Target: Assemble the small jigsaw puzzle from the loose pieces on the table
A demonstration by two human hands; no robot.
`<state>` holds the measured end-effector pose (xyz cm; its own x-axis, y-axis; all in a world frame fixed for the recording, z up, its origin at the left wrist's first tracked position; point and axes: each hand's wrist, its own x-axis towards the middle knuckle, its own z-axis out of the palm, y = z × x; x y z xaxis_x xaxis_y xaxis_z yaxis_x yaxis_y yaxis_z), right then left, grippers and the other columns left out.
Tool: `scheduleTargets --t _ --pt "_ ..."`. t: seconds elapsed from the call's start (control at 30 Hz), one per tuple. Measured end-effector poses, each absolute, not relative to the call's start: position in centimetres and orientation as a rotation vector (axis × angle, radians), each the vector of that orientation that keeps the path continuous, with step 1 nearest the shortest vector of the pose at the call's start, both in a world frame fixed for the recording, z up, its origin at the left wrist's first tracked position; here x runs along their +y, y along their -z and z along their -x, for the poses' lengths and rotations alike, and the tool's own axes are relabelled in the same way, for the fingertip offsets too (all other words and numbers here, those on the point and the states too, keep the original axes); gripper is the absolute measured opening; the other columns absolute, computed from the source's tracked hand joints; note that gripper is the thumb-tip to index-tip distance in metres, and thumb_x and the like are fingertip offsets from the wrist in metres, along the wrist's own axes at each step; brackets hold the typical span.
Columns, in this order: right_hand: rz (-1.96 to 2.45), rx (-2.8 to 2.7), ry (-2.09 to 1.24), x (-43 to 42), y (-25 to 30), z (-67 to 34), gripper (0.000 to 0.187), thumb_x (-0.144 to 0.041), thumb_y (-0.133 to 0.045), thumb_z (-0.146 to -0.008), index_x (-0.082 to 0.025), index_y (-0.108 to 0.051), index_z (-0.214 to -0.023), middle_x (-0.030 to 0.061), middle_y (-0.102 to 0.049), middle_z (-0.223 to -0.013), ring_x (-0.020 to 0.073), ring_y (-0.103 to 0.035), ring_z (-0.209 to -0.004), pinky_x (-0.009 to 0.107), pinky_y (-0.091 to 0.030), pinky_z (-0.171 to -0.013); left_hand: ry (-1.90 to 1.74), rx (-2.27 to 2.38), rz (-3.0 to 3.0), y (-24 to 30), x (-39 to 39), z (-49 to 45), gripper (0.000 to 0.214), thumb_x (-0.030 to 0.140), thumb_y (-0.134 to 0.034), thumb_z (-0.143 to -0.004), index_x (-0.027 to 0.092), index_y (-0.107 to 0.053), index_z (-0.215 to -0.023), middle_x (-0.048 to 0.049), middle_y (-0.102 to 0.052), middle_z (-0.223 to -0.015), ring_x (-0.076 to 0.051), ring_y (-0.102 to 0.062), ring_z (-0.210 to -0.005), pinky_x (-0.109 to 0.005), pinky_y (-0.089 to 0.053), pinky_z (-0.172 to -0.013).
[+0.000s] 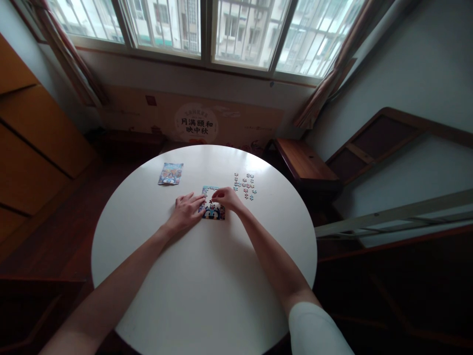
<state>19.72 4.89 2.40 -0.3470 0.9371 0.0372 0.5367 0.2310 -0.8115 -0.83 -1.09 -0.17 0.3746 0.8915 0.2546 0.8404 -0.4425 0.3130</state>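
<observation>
A partly filled jigsaw puzzle [213, 214] lies flat near the middle of the round white table [199, 276]. Its border and lower part show printed pieces, while a pale gap shows in the middle. My left hand [187, 209] rests with fingers stretched out, the tips touching the puzzle's left edge. Over the puzzle's upper right, my right hand [225, 197] pinches a small dark jigsaw piece [211, 200] above the gap. Part of the puzzle's right side is hidden under this hand. Loose jigsaw pieces [244, 185] lie spread just beyond it to the right.
A colourful printed packet or sheet [171, 174] lies at the table's far left. Behind the table's right side stands a wooden bench [306, 160]. Windows [244, 34] and a printed box or banner [195, 121] are at the back.
</observation>
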Motion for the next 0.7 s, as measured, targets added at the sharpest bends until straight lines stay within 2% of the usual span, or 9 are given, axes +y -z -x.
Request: scheduleTargets --t 0.23,0.7 --pt "1.306 -1.957 -0.943 4.6 -1.3 -18.6 0.009 -0.023 -0.072 -0.072 -0.018 -0.077 -0.078 0.0019 -0.073 -0.072 0.0123 -0.063 -0.067 0.020 -0.043 -0.061 -0.592 1.607 -2.470 0.4 -1.1 0.8 0.042 0.044 -0.050 -0.089 0.035 -0.057 -0.130 -0.0010 -0.056 -0.138 -0.031 -0.040 -0.133 -0.051 -0.027 -0.106" --pt "1.344 -2.084 -0.890 3.9 -2.2 -18.7 0.014 -0.019 -0.064 -0.075 -0.017 -0.078 -0.074 0.0016 -0.071 -0.064 0.0131 -0.062 -0.062 0.021 -0.042 -0.059 -0.597 1.594 -2.508 0.7 -1.0 0.9 0.041 0.045 -0.048 -0.091 0.032 -0.057 -0.128 0.0011 -0.055 -0.139 -0.031 -0.040 -0.132 -0.051 -0.026 -0.105"
